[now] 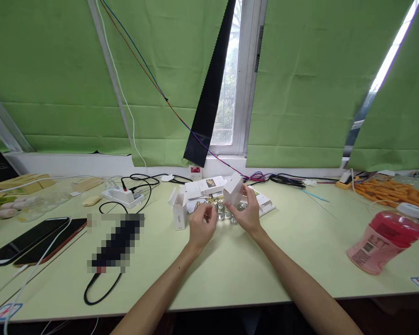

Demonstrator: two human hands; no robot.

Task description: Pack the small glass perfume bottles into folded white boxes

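Observation:
My right hand [248, 211] holds a small white box [233, 190] tilted above the table, its fingers round the box's right side. My left hand [202, 224] is just left of it with the fingers curled together; what they hold, if anything, is too small to make out. Between and behind my hands stand several small glass bottles [224, 213], partly hidden by the fingers. An open white box [179, 213] stands upright to the left of my left hand, its flaps raised. Flat white boxes [209, 184] lie in a pile behind the bottles.
A power strip [124, 197] with black cables sits at the left rear. Two phones [52, 239] lie far left, near a blurred dark object [120, 242] with a black cable. A pink bottle [384, 242] stands at the right. Orange pieces [393, 193] are at the far right.

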